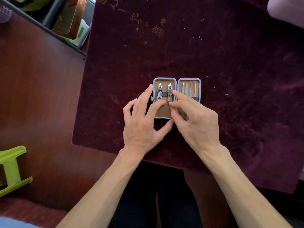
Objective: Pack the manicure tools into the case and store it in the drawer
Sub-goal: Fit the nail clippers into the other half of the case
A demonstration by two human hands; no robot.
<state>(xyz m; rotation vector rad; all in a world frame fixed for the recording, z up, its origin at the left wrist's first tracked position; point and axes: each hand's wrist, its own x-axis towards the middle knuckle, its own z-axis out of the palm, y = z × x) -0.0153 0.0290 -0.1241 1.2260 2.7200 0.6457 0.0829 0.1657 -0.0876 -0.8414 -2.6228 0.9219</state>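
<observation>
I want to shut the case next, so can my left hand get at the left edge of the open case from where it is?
Probably yes. The left hand already rests at the case on its left half, and nothing lies beside that edge on the cloth.

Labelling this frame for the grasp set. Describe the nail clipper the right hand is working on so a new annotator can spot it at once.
On the dark purple velvet cloth lies an open grey manicure case with tan lining. In its left half, two silver nail clippers sit under a dark strap. The target nail clipper is the right one, next to the hinge, with the right hand fingertips on its lower end; the other clipper sits nearer the left hand.
</observation>
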